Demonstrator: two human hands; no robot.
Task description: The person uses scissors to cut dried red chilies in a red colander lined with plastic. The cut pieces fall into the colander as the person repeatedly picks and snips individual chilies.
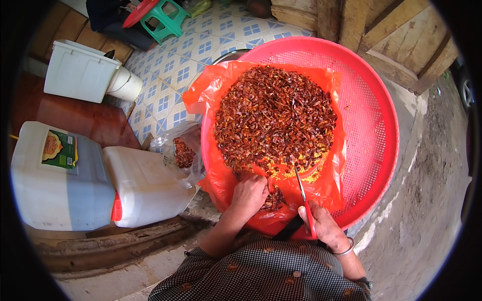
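A mound of cut dried red chilies (276,116) lies on a red plastic bag (335,188) spread inside a large round pink perforated basket (371,124). Yellow seeds (280,170) show along its near edge. My right hand (324,222) grips scissors (303,192) with red handles, blades pointing away over the bag near the seeds. At the near side of the mound, my left hand (250,192) is curled with its fingertips hidden; whether it pinches a chili cannot be seen. A smaller heap of dried chilies (274,201) sits on the bag just right of it.
On the left stand two large plastic jugs (148,180), a clear bag of dried chilies (184,152), a white bin (81,69) and a white bucket (126,84). A seated person (113,22) is beside a green stool (163,19). A wooden door (403,45) rises behind the basket.
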